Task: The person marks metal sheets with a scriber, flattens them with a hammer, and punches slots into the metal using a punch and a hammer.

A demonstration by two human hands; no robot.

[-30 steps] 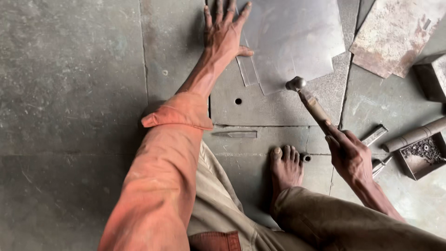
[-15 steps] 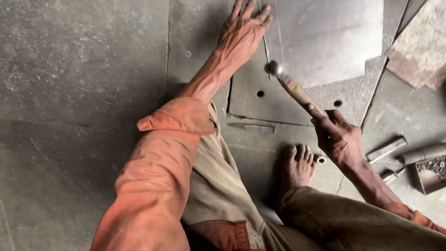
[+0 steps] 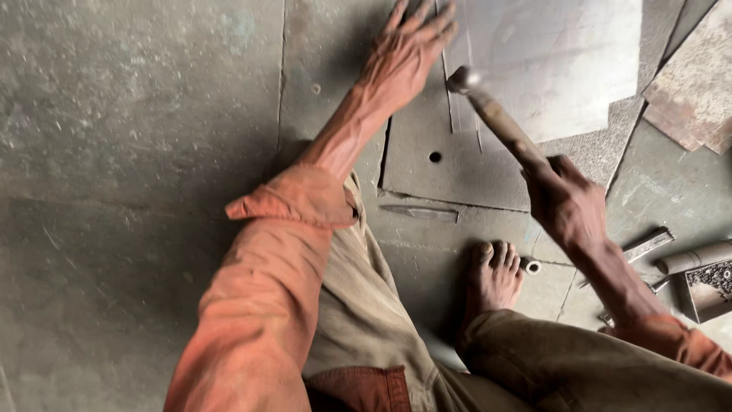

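My left hand [image 3: 408, 53] lies flat, fingers spread, on the left edge of a thin grey metal sheet [image 3: 557, 61] on the floor. My right hand [image 3: 568, 202] grips the wooden handle of a hammer [image 3: 496, 122]. The hammer's metal head is over a narrow strip of the sheet just right of my left fingers. Under the sheet lies a thick dark plate with a round hole [image 3: 435, 157]. My bare foot [image 3: 494, 278] rests on the floor below the plate.
A rusty metal sheet [image 3: 694, 84] lies at the top right. A flat metal blade [image 3: 421, 214] lies by the plate's near edge. A small ring [image 3: 532, 267], hand tools [image 3: 648, 246] and a box of small parts [image 3: 709, 286] are at the right.
The hammer head has swung left and down toward the sheet beside my left fingers. My left hand has stayed on the sheet. The view has shifted, bringing the sheet lower.
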